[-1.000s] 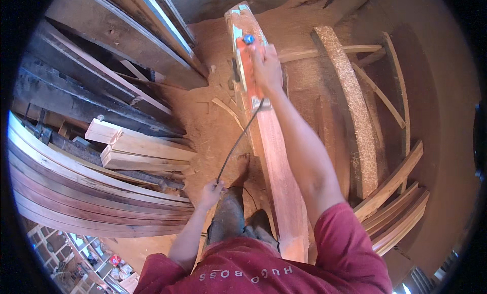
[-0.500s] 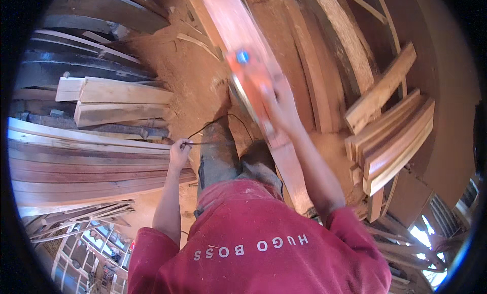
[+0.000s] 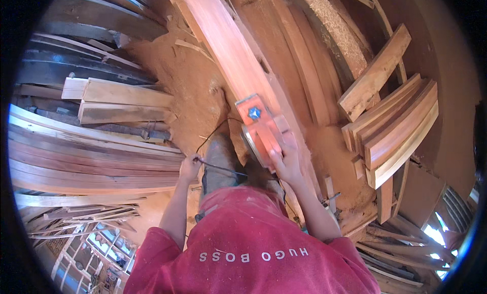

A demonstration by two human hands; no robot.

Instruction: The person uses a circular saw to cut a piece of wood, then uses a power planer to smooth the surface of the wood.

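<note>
My right hand (image 3: 288,166) is wrapped round the rear handle of an orange electric planer (image 3: 263,125) with a blue knob at its front. The planer rests on a long reddish wooden board (image 3: 225,45) that runs from the far edge toward my right side. Out to the left, my left hand (image 3: 189,168) is closed on a thin dark power cord (image 3: 221,168), holding it off the board. Part of the cord loops forward over my legs; its far end is hidden.
Long planks (image 3: 91,164) are stacked on the left, with shorter pale boards (image 3: 127,98) beyond them. To the right lie more stacked boards (image 3: 393,134) and a loose plank (image 3: 375,73). Sawdust (image 3: 177,73) covers the ground.
The planer and my right hand have come back along the board toward my body. My left hand, still on the cord, has shifted slightly nearer and to the right.
</note>
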